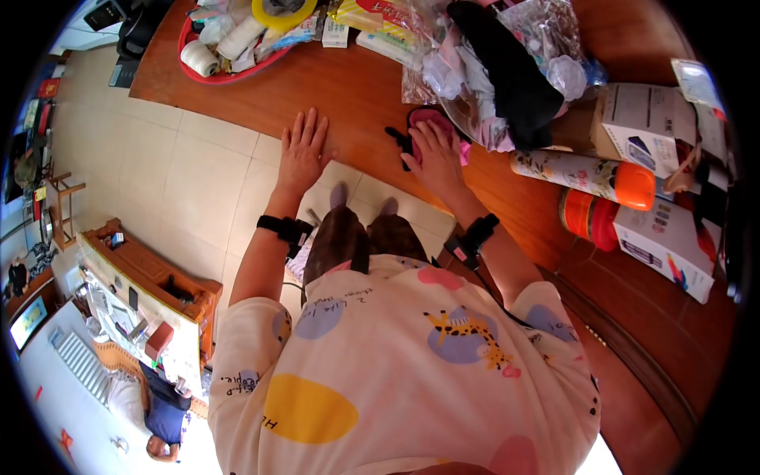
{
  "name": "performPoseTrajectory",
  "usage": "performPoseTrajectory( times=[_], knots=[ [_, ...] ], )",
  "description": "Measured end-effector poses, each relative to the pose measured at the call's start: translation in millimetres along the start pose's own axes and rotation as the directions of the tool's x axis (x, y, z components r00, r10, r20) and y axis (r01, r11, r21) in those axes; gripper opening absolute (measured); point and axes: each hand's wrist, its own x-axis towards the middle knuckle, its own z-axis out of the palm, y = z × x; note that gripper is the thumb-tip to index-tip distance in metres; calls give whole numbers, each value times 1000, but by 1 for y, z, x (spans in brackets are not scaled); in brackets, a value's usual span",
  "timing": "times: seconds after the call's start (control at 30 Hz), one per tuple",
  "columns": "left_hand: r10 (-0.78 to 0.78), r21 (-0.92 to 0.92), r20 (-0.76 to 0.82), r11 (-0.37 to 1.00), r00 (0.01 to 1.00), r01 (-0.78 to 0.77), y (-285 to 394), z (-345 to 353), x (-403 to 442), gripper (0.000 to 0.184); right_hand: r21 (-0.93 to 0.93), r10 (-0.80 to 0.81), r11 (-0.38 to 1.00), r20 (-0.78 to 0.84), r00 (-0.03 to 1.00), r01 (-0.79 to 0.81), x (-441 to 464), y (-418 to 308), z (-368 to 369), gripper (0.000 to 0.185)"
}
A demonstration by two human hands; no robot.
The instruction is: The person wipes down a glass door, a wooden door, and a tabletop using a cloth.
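My left hand (303,154) lies flat on the edge of the brown wooden table (356,111), fingers stretched out and holding nothing. To its right, my right hand (435,158) rests with spread fingers on a small pink and black cloth item (417,120). The hand partly covers this item, so I cannot make out its exact kind. A black strap with a small box is around each wrist. Just beyond my right hand is a heap of cloth and plastic bags with a long black cloth piece (511,75) on top.
A red basket (184,59) holds thread spools (199,58) and yellow tape (283,14). Small boxes (335,33) lie beside it. On the right are a floral bottle with an orange cap (635,186), red ribbon rolls (590,218) and white boxes (665,245). Another person (164,423) sits at lower left.
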Motion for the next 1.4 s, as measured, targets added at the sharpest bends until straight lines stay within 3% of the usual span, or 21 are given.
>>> performPoseTrajectory(
  times=[0.33, 0.8, 0.9, 1.4],
  knots=[
    [-8, 4, 10, 1000, 1000, 8, -1, 0, 1, 71, 23, 133, 991, -38, 990, -132, 2, -6, 1, 45],
    [-6, -9, -22, 1000, 1000, 6, 2, -2, 1, 71, -52, 131, 990, -18, 991, -132, 24, 2, 9, 48],
    [-14, -11, -16, 1000, 1000, 13, 1, 0, 1, 71, -81, 71, 994, -82, 994, -77, 33, 2, 9, 48],
    [-7, -19, -21, 1000, 1000, 7, 0, 0, 1, 70, -127, -10, 992, 76, 997, 19, 33, 16, -3, 45]
  ],
)
